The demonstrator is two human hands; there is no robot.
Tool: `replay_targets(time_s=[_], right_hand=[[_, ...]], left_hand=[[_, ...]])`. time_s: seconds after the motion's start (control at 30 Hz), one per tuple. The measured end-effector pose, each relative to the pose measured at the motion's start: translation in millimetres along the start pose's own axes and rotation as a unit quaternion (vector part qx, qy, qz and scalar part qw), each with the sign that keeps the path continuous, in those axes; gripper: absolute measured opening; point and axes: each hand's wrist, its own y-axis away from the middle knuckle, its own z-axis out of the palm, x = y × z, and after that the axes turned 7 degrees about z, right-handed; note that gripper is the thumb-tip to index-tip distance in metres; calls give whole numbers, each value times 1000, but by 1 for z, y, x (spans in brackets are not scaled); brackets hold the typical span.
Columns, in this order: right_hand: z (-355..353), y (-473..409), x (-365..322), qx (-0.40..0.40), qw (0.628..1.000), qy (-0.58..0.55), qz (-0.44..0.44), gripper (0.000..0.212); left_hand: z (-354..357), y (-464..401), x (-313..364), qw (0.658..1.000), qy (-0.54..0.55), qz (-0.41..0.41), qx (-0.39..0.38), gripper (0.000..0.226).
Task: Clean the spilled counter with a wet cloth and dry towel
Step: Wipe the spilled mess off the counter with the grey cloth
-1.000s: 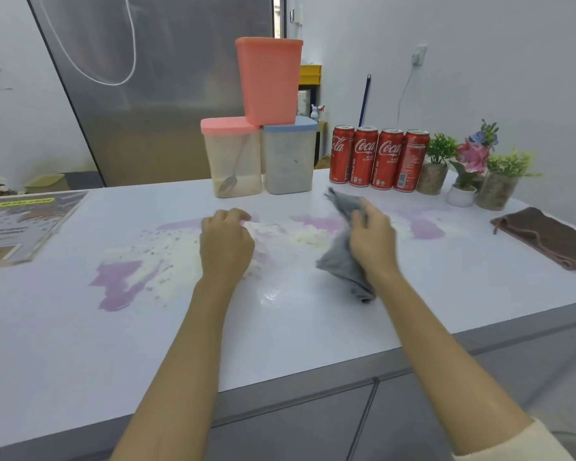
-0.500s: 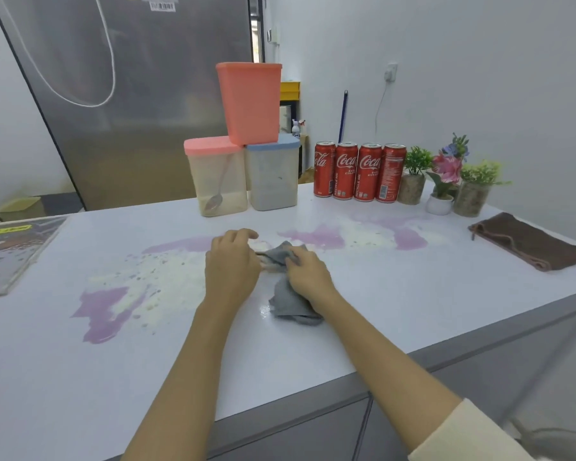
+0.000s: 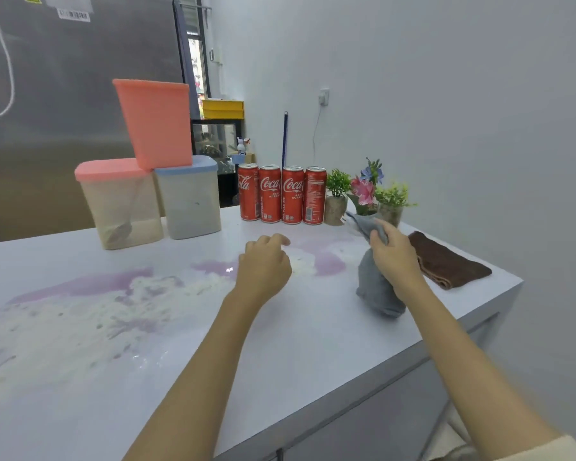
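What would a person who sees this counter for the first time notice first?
First, the wide spill of purple liquid and white powder across the white counter. Next, the right hand gripping a bunched grey cloth near the right end, beside a folded brown towel. Behind stand four red cola cans.

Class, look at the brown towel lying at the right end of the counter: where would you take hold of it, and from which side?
Pinch the near folded edge of the brown towel from above with the fingers. It lies flat and folded, so no side sticks up. The left hand is free; the right hand holds the grey cloth just beside it.
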Motion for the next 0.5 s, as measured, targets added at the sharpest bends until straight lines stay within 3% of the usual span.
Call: replay_targets(time_s=[0.17, 0.27, 0.4, 0.5], right_hand=[[23, -48, 51, -72, 970, 227, 54, 41], [53, -67, 46, -90, 954, 285, 35, 43], [97, -59, 20, -172, 957, 235, -20, 42], [120, -39, 5, -273, 956, 102, -30, 36]], left_hand=[[29, -29, -4, 1000, -12, -24, -8, 36], [34, -39, -17, 999, -22, -43, 0, 36], [28, -44, -31, 997, -20, -65, 39, 34], [25, -44, -42, 994, -16, -79, 69, 33]])
